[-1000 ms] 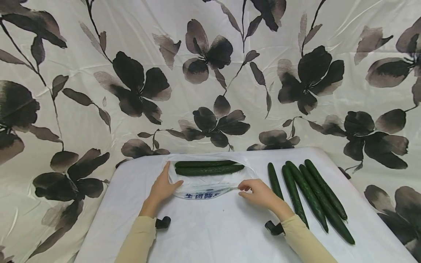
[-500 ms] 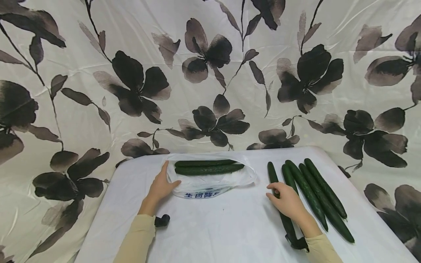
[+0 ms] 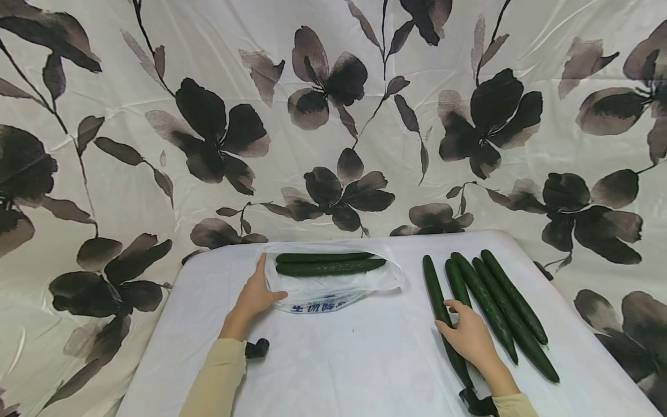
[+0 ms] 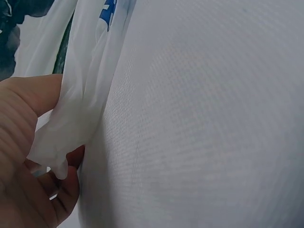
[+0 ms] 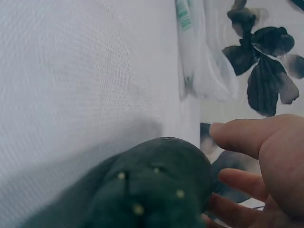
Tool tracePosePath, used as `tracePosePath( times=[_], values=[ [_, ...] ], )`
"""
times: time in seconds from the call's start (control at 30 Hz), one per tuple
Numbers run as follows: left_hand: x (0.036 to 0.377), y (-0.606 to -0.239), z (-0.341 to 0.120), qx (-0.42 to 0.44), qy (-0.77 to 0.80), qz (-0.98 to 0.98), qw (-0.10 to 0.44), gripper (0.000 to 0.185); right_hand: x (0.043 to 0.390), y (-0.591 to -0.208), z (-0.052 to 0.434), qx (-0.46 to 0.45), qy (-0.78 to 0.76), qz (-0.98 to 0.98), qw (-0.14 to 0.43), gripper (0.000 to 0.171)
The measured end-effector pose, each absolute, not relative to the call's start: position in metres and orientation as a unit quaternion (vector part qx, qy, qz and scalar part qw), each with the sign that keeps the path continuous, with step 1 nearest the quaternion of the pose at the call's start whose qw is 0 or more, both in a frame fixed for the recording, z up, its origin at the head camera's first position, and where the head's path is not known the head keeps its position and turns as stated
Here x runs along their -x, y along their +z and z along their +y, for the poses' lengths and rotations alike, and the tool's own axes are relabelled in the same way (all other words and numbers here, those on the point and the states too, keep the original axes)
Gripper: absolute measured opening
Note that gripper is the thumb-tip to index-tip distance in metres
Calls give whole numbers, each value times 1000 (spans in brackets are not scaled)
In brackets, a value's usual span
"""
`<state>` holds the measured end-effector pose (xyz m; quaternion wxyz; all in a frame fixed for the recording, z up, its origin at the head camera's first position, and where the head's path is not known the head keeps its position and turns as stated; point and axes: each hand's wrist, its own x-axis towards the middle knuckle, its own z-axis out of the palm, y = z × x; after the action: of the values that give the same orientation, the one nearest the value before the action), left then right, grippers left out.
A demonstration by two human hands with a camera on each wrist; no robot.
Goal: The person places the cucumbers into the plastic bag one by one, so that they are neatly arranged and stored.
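A white plastic bag [image 3: 377, 282] with blue print lies on its side, mouth toward me, and two cucumbers [image 3: 330, 267] show inside. My left hand [image 3: 252, 299] holds the mouth's left side, thumb at the near edge and index finger stretched to the far edge. In the left wrist view, bag film [image 4: 78, 111] runs between the thumb and the bent lower fingers. At the right, my right hand [image 3: 471, 336] hovers at the leftmost loose cucumber [image 3: 433, 284], thumb overlapping it in the head view. The right wrist view shows thumb and fingers spread beside the cucumber's end [image 5: 152, 185].
Several more cucumbers [image 3: 513, 310] lie side by side to the right of my right hand. A white cloth covers the table [image 3: 333, 370]. Behind its far edge hangs a flower-patterned curtain [image 3: 333, 133]. A black camera mount [image 3: 257, 348] sits at my left wrist.
My right hand has let go of the bag's near edge and moved right and toward me, to the leftmost loose cucumber. My left hand has stayed at the bag.
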<state>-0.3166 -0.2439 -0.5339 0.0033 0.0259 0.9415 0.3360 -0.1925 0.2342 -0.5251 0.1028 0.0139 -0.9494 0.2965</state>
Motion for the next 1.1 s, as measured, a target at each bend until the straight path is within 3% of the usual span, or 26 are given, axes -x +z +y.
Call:
tracePosePath(
  times=[0.53, 0.83, 1.1],
  values=[
    [314, -533, -242, -20, 330, 944, 12, 126, 193, -536, 226, 19, 298, -952, 71, 72],
    [319, -542, -242, -13, 303, 953, 5, 129, 192, -544, 217, 45, 330, -938, 93, 58],
    [318, -540, -241, -16, 305, 952, 6, 129, 189, -539, 214, 106, 431, -894, 61, 54]
  ],
)
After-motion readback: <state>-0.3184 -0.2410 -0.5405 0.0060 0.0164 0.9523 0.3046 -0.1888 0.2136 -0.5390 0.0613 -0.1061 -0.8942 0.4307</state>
